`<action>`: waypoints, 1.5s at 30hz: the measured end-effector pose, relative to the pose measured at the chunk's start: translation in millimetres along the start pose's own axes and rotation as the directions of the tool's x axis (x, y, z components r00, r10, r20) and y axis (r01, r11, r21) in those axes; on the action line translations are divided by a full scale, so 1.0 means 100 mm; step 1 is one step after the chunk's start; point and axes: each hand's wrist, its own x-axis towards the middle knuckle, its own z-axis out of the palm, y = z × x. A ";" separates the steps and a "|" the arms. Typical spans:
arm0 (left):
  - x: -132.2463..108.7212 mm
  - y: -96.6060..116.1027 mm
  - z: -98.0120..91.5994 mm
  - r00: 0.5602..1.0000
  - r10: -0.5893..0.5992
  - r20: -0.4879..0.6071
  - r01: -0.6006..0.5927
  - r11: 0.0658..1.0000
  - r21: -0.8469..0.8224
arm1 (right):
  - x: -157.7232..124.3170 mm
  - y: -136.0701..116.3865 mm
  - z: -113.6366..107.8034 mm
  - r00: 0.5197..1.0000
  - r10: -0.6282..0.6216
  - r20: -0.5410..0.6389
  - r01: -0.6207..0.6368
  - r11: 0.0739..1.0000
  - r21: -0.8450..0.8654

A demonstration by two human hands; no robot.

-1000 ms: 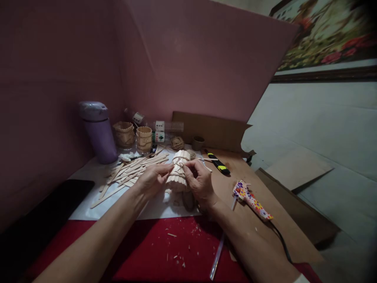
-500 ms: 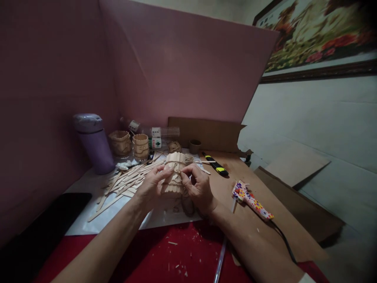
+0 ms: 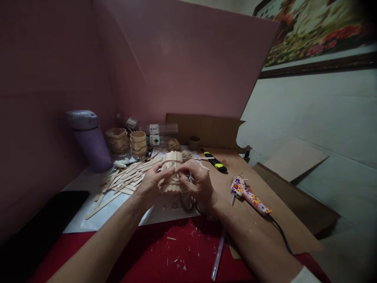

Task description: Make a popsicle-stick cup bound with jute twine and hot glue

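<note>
A small barrel-shaped cup of wooden craft sticks (image 3: 172,157), bound with twine, is held over the white sheet. My left hand (image 3: 150,182) grips it from the left, thumb across its front. At the cup's front, the thumb and fingertips of my right hand (image 3: 197,181) are pinched together on the twine (image 3: 177,171). Something small and shiny shows behind those fingers, too hidden to name. Beneath the right hand hang dark loops (image 3: 187,202), their kind unclear. Many loose craft sticks (image 3: 129,177) lie fanned out left of the cup.
Two stick-covered cups (image 3: 138,144) stand behind, beside a purple tumbler (image 3: 90,145) and clear plastic bottles (image 3: 154,129). Twine balls (image 3: 173,144) lie farther back. On the right, a utility knife (image 3: 216,162) and flowered glue gun (image 3: 250,196) rest on cardboard (image 3: 282,224). A clear glue stick (image 3: 218,257) lies in front.
My right fingers have shifted slightly over the cup's front, and the shiny thing now shows behind them. The whole view has moved a little.
</note>
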 end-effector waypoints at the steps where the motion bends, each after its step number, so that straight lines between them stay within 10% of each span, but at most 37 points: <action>1: 0.00 0.00 0.00 1.000 0.006 0.001 -0.006 1.000 -0.008 | 0.01 -0.01 0.00 1.000 0.003 -0.007 -0.004 1.000 -0.019; 19: 0.07 -0.11 0.00 0.902 0.388 -0.190 -0.356 0.917 0.182 | 0.02 -0.17 0.09 0.987 0.104 -0.125 -0.123 0.980 -0.155; 27: 0.07 -0.13 -0.01 0.939 0.320 -0.128 -0.303 0.943 0.139 | 0.04 -0.13 0.05 0.994 0.082 -0.071 -0.088 0.991 -0.098; 40: 0.05 -0.12 0.00 0.971 0.229 -0.069 -0.225 0.972 0.061 | 0.08 -0.07 -0.12 0.960 -0.252 0.120 0.279 0.830 -0.484; 45: 0.08 -0.14 -0.04 0.953 0.273 -0.128 -0.264 0.961 0.086 | 0.04 -0.11 -0.07 0.985 -0.155 0.073 0.172 0.906 -0.388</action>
